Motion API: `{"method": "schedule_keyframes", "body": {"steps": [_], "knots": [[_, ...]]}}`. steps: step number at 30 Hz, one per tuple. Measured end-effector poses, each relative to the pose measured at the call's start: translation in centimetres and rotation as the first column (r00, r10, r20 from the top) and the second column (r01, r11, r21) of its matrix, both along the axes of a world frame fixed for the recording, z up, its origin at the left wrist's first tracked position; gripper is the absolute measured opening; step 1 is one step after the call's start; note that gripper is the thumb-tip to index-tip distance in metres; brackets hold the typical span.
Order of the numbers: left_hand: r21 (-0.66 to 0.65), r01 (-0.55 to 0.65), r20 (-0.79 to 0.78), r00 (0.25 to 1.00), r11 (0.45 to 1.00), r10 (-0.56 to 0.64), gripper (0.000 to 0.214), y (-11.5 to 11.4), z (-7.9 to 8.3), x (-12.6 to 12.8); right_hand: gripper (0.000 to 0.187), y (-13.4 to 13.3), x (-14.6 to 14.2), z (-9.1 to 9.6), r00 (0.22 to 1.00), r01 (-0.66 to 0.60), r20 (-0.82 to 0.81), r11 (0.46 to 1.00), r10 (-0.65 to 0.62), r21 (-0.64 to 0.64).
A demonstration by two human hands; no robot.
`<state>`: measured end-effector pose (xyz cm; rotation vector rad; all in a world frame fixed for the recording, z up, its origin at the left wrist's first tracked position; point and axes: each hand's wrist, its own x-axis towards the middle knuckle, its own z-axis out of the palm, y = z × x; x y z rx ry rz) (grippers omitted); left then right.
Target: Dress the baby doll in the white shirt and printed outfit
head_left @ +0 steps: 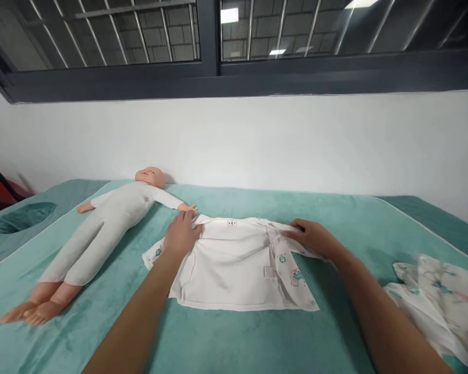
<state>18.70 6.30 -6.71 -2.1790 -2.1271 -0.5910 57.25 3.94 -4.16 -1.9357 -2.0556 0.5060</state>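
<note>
A white baby shirt (226, 265) with small coloured prints lies spread open on the bed, its plain inside facing up and a small label at the neck. My left hand (180, 234) is closed on the shirt's left shoulder, its fingertips close to the doll's hand. On the other side, my right hand (314, 238) pinches the top of the right sleeve. The right front panel is folded partly inward, showing its print. To the left, a baby doll (119, 205) with a white cloth body lies on its back, arms spread.
A crumpled pile of white printed cloth (440, 296) lies at the right. The green bed cover (249, 343) runs back to a white wall (257, 140) below a dark-framed window (214, 78). A red and black item (0, 192) is at the far left edge.
</note>
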Motion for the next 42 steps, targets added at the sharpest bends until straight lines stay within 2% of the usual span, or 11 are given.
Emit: {"method": "schedule_keyframes", "body": {"steps": [3, 6, 10, 15, 17, 19, 22, 25, 29, 35, 42], "knots": [[0.194, 0.194, -0.023, 0.981, 0.962, -0.193, 0.031, -1.5, 0.0, 0.9, 0.04, -0.8, 2.8, 0.7, 0.983, -0.049, -0.178, 0.995, 0.033, -0.085], [0.153, 0.363, -0.034, 0.931, 0.919, -0.363, 0.032, -2.4, -0.5, 2.5, 0.033, -0.4, 3.7, 0.0, 0.944, 0.139, -0.309, 0.989, -0.118, 0.047], [-0.046, 0.419, -0.06, 0.905, 0.907, -0.421, 0.043, -2.5, -1.7, 4.4, 0.025, 1.0, 2.6, -1.4, 0.924, 0.366, -0.233, 0.874, -0.302, 0.319], [0.037, 0.408, -0.147, 0.905, 0.912, -0.399, 0.054, -1.9, -2.2, 4.7, 0.026, 0.3, -1.7, -0.7, 0.961, 0.26, -0.102, 0.716, -0.257, 0.647], [0.06, 0.414, -0.169, 0.901, 0.908, -0.4, 0.054, -1.9, -2.2, 4.6, 0.027, -0.8, -4.8, -0.5, 0.982, 0.18, -0.155, 0.778, -0.107, 0.602], [0.065, 0.412, -0.18, 0.901, 0.909, -0.396, 0.054, -1.9, -2.1, 4.5, 0.028, -2.0, -8.3, -0.9, 0.978, 0.002, -0.189, 0.903, 0.087, 0.43], [0.076, 0.402, -0.185, 0.905, 0.913, -0.383, 0.052, -2.1, -1.9, 4.6, 0.04, -3.3, -12.9, -2.1, 0.966, -0.208, -0.11, 0.958, 0.233, 0.199], [0.123, 0.392, -0.208, 0.908, 0.912, -0.363, 0.047, -2.3, -1.4, 4.8, 0.058, -3.5, -15.3, -2.9, 0.989, -0.138, 0.066, 0.984, 0.131, 0.11], [0.183, 0.359, -0.244, 0.918, 0.915, -0.312, 0.048, -2.6, -0.6, 5.2, 0.066, -2.4, -15.6, -3.4, 0.972, -0.032, 0.234, 0.975, -0.022, 0.222], [0.172, 0.332, -0.26, 0.923, 0.927, -0.283, 0.05, -2.8, -0.6, 5.4, 0.079, -1.8, -14.8, -3.6, 0.956, -0.044, 0.29, 0.953, -0.048, 0.301], [0.209, 0.302, -0.271, 0.932, 0.93, -0.241, 0.049, -2.7, -0.9, 5.4, 0.075, -1.7, -14.9, -3.7, 0.936, 0.033, 0.319, 0.94, -0.148, 0.34]]}}
